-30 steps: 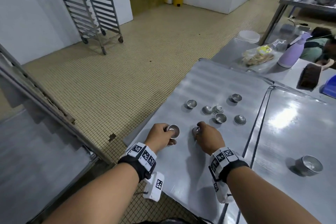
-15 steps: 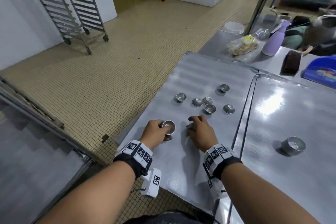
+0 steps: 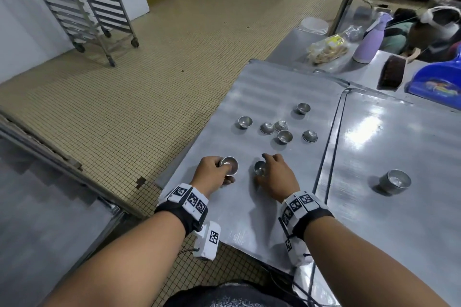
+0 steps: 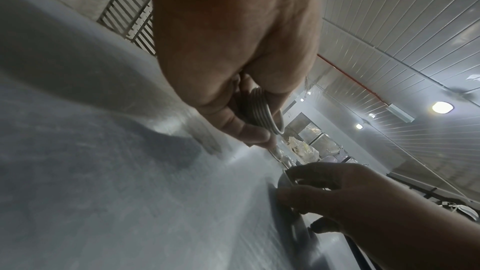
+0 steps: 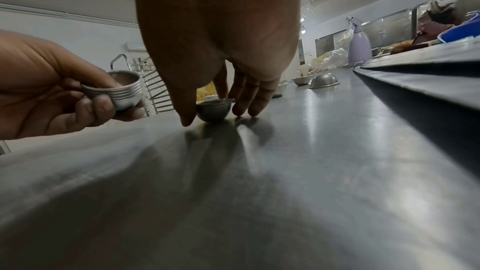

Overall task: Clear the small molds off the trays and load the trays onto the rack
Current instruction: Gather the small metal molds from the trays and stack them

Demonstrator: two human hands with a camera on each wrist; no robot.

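Molds lie on the left tray [image 3: 249, 97], which sits on the worktop [image 3: 296, 45] beside a second tray [image 3: 399, 137]. In the head view, the left hand [image 3: 212, 174] curls around a stack of nested molds [image 3: 229, 165] held just above the tray, as it did a second ago. The right hand [image 3: 275, 176] now has one single mold [image 3: 260, 168] showing between thumb and fingers; half a second ago that mold was hidden under the hand. Six loose molds [image 3: 284, 136] stay scattered farther up the same tray, unmoved, some upside down. On the second tray a taller stack of molds [image 3: 395, 181] stands alone. A wheeled rack [image 3: 82, 5] stands well apart across the tiled floor. Behind the trays are a purple bottle [image 3: 369, 40], a brush [image 3: 391, 72] and a blue dustpan [image 3: 439, 80].

From the left wrist, the left hand [image 4: 233, 48] pinches the ribbed stack [image 4: 262, 112] between thumb and fingers, and the right hand [image 4: 345, 198] closes around the single mold's rim [image 4: 287, 176].

From the right wrist, the right hand [image 5: 221, 38] reaches down, thumb on one side and fingers on the other, touching the single mold [image 5: 213, 110], which rests upright on the tray [image 5: 259, 171]. The left hand [image 5: 44, 89] holds the stack [image 5: 119, 91] clear of the surface.
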